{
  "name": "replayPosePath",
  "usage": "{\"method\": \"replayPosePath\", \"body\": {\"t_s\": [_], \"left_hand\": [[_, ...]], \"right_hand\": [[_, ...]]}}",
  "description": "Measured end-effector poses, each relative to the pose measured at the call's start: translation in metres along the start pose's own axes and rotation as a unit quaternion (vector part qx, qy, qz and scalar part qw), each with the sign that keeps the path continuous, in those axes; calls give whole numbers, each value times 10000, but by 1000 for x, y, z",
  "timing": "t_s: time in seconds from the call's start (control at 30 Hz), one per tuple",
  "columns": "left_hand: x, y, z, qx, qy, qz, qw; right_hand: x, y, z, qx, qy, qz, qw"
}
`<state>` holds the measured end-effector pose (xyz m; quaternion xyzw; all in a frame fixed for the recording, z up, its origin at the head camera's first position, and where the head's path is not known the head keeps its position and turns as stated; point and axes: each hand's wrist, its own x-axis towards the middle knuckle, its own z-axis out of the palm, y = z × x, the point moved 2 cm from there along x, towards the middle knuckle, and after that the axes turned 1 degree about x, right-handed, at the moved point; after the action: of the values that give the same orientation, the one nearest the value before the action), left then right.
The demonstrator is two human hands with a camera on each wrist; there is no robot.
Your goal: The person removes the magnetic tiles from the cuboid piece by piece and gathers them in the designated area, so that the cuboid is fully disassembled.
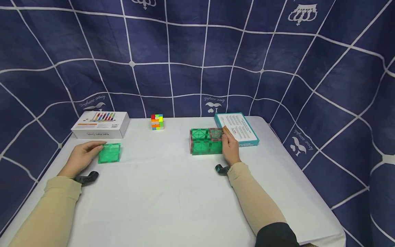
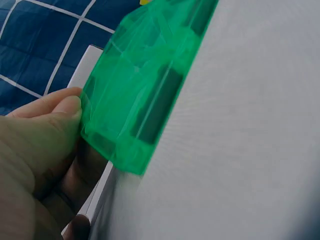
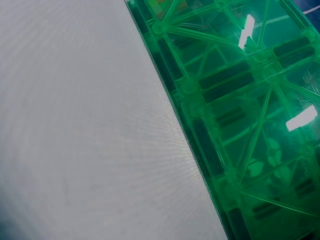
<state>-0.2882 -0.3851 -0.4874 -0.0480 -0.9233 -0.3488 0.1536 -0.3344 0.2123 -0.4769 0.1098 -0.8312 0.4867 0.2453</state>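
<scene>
Nearest the camera, bottom left, a tan sleeve is seen stretched forward, and out at its end comes the left hand, a black wrist device strapped on behind it! Just beyond, a white printed box is parked on the corner, and look at this: a green translucent tile is pinched at its left edge between thumb and fingers. Only the rim is taken, presumably so that the broad face and the other edges are left free. Whether the tile is lifted off or touches the surface cannot be told.

Across to the middle, a colourful puzzle cube is set well back, seemingly out of the way. Right of centre, a block of green and red tiles is stood on the worktop, and against its right end the right hand is placed, likely to steady it. Whether those fingers are gripping or merely resting cannot be told. Behind that hand, a teal-edged flat box is laid.

And the stage itself? White cloth is spread over the worktop, its folds showing at the near right corner, and the whole scene is walled in by navy curtains crossed with white lines.
</scene>
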Motion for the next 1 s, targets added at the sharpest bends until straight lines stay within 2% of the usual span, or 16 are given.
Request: {"method": "replayPosePath", "body": {"t_s": [0.13,0.33,0.47,0.73,0.87,0.93,1.0], "left_hand": [[2,0,3,227,-40,-56,9997],[6,5,7,479,-363,-250,9979],[8,7,9,623,-428,-230,9969],[9,11,12,1012,-278,231,9942],[7,14,14,1070,-218,249,9937],[6,20,14,1104,-23,244,9936],[5,33,14,1154,204,233,9928]], "right_hand": [[-1,0,0,-13,1,80,10000],[-1,1,0,15,15,99,9999],[0,2,-1,-9,14,122,9999],[0,2,-2,-9,-33,217,9998],[0,2,-1,12,5,151,9999],[0,2,0,26,29,102,9999],[0,2,1,48,40,57,10000]]}}
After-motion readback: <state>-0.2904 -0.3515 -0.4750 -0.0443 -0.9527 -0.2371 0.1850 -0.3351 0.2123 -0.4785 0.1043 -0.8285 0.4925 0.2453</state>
